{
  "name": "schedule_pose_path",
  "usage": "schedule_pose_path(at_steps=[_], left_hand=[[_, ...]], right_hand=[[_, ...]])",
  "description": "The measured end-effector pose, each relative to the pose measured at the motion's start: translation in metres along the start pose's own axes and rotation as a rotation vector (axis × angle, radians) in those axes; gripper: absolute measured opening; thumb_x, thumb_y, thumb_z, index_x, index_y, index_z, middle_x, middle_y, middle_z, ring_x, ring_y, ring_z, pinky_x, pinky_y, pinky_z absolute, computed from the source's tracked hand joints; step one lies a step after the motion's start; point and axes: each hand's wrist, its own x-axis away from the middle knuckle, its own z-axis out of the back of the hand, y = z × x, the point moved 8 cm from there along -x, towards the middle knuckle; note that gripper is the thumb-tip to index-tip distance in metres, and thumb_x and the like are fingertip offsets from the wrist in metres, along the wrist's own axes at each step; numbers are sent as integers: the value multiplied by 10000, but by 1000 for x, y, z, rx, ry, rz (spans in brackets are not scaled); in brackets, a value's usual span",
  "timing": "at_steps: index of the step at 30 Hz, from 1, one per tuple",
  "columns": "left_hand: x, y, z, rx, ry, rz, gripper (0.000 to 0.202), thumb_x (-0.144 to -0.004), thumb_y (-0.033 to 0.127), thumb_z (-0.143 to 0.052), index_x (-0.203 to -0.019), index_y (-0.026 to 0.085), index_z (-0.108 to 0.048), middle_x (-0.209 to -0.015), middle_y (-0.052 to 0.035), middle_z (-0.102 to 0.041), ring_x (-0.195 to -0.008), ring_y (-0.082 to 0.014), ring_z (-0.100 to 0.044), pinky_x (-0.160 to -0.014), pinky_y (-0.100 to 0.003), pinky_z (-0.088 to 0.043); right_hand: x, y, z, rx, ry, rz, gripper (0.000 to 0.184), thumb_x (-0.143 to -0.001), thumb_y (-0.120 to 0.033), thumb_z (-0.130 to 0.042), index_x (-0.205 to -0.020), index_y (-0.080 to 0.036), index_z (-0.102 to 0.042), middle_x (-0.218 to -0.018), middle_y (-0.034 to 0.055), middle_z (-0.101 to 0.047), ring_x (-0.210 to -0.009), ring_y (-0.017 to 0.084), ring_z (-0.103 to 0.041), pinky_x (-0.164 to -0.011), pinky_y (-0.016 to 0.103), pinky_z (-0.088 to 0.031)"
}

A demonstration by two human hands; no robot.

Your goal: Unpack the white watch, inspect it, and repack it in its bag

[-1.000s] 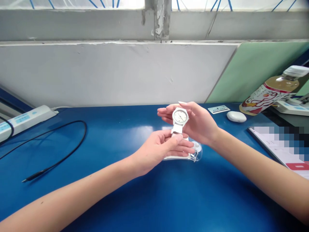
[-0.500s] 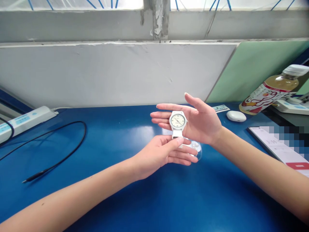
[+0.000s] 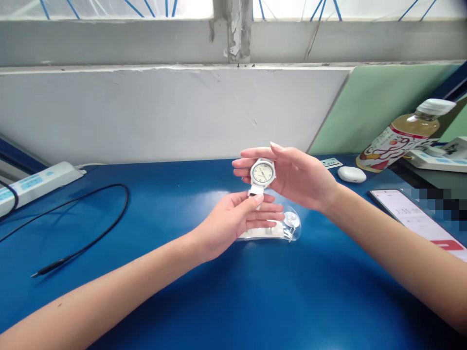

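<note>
And here's the white watch [image 3: 263,172], just right of centre in the frame, dial tipped up and facing us, raised above the table. The left hand [image 3: 233,218] has the strap [image 3: 255,191], thumb pressing it down onto the fingers, the other fingers stretched out loosely. Behind the dial comes the right hand [image 3: 295,175], palm spread, gripping nothing; whether its fingers brush the watch, I can't tell. So the step in hand looks like presenting the watch, one hand holding, one backing it. Any next move, I'd judge, calls for a firm thumb on that narrow strap, or the right fingers curling in to share the load.

Under the left fingers, a clear packet [image 3: 272,231] on the blue table [image 3: 219,301]. Out to the right, a white case [image 3: 351,174], a card [image 3: 331,163], a phone [image 3: 412,218], and at upper right a leaning bottle [image 3: 401,136]. Far left: a black cable [image 3: 54,267] and a power strip [image 3: 40,184].
</note>
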Motion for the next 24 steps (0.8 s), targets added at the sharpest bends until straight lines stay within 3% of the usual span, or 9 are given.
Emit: schedule_pose_path(at_steps=[4, 8, 11, 13, 15, 19, 24], left_hand=[[0, 19, 7, -221, 30, -161, 316, -987, 369, -601, -1113, 87, -665, -1078, -153, -763, -1033, -262, -734, -949, -402, -567], [7, 40, 16, -680, 162, -418, 278, -990, 347, -562, -1127, 129, -666, -1077, -104, -759, -991, -236, -735, -870, -359, -580], [12, 42, 9, -1076, 175, -594, 204, -976, 243, -526, -1077, 159, -682, -981, -60, -764, -890, -207, -733, -757, -305, -568], [16, 35, -2, -1271, 103, -719, 221, -968, 187, -498, -1119, 164, -658, -982, -53, -757, -839, -186, -721, -724, -285, -560], [21, 28, -11, -1411, 63, -831, 248, -970, 165, -483, -1172, 153, -626, -1044, -79, -751, -886, -204, -721, -767, -310, -572], [27, 17, -19, -1515, 41, -968, 284, -974, 136, -487, -1244, 115, -573, -1110, -137, -736, -973, -244, -721, -824, -359, -593], [28, 12, -22, -1453, -47, -981, 323, -971, 103, -501, -1283, 172, -554, -1172, -111, -713, -1081, -227, -685, -900, -359, -586]], right_hand=[[17, -25, 12, 288, 169, 184, 236, -955, -339, -568, -1085, -230, -730, -1192, 73, -727, -1179, 271, -643, -1031, 470, -501], [54, -29, 29, 631, 367, 286, 239, -933, -320, -620, -1151, -265, -700, -1234, 60, -694, -1070, 228, -678, -928, 396, -556], [78, -8, 38, 564, 381, 230, 380, -930, -349, -640, -1307, -330, -595, -1215, 53, -690, -764, 156, -706, -635, 306, -589], [88, 7, 40, 475, 353, 204, 404, -935, -357, -639, -1334, -355, -576, -1187, 44, -704, -735, 148, -708, -603, 288, -587], [94, 17, 39, 452, 341, 186, 353, -920, -365, -662, -1272, -338, -645, -1137, 42, -731, -752, 161, -716, -641, 297, -601], [98, 25, 36, 507, 341, 174, 178, -873, -357, -717, -1016, -281, -789, -1061, 60, -768, -913, 230, -727, -742, 330, -615], [100, 27, 36, 522, 352, 210, 116, -831, -303, -759, -925, -270, -817, -1049, 76, -764, -955, 237, -723, -778, 339, -618]])
